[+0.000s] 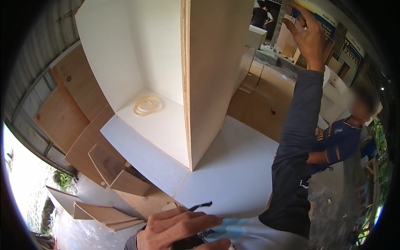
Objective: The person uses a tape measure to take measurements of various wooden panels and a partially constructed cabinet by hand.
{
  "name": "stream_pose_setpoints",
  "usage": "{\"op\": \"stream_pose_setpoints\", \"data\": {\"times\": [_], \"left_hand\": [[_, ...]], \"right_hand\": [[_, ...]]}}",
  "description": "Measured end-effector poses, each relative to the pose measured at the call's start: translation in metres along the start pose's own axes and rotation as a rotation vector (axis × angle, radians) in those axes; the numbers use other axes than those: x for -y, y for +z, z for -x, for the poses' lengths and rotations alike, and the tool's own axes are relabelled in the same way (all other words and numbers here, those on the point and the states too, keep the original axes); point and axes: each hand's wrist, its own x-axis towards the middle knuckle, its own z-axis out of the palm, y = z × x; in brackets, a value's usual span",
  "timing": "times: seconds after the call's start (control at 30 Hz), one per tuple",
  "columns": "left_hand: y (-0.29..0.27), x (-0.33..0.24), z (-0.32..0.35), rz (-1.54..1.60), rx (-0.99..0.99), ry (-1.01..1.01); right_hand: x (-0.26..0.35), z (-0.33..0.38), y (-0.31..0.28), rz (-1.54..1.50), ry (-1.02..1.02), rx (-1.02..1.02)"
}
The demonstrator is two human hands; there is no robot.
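My right hand [306, 37] is raised high at the upper right, thumb and fingers apart and bent, nothing visible in it. Down at the lower edge, my left hand [179, 229] is close to my chest, its fingers curled about something dark that I cannot make out. A thin black strip [201, 206] sticks up just above its fingers. In front of me stands a tall cabinet [162, 54] with white inner faces and a raw plywood edge [186, 83]. A coil of pale edging strip [146, 106] lies on its white inner panel.
Pale blue-white panels [225, 166] spread around the cabinet's base. Brown boards [79, 91] lean on the left, with smaller board pieces [104, 212] below. Another person [343, 137] in a dark blue shirt is close by at right. Two more people [261, 16] are far back.
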Motion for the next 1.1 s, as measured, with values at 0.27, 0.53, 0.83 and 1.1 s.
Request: {"op": "stream_pose_setpoints", "data": {"times": [0.27,0.53,0.83,1.1], "left_hand": [[0.008,0.008,-0.005,0.118,-0.020,0.242],[0.020,0.009,-0.010,0.358,0.048,0.223],[0.018,0.034,0.002,-0.014,0.378,-0.068],[0.051,0.180,0.178,-0.532,0.744,-0.835]], "right_hand": [[-0.022,0.007,0.019,-0.117,-0.114,-0.085],[-0.019,0.010,0.014,-0.116,-0.122,-0.116],[-0.021,0.028,0.002,-0.155,-0.063,-0.097],[-0.005,0.046,-0.025,-0.001,-0.119,-0.118]]}}
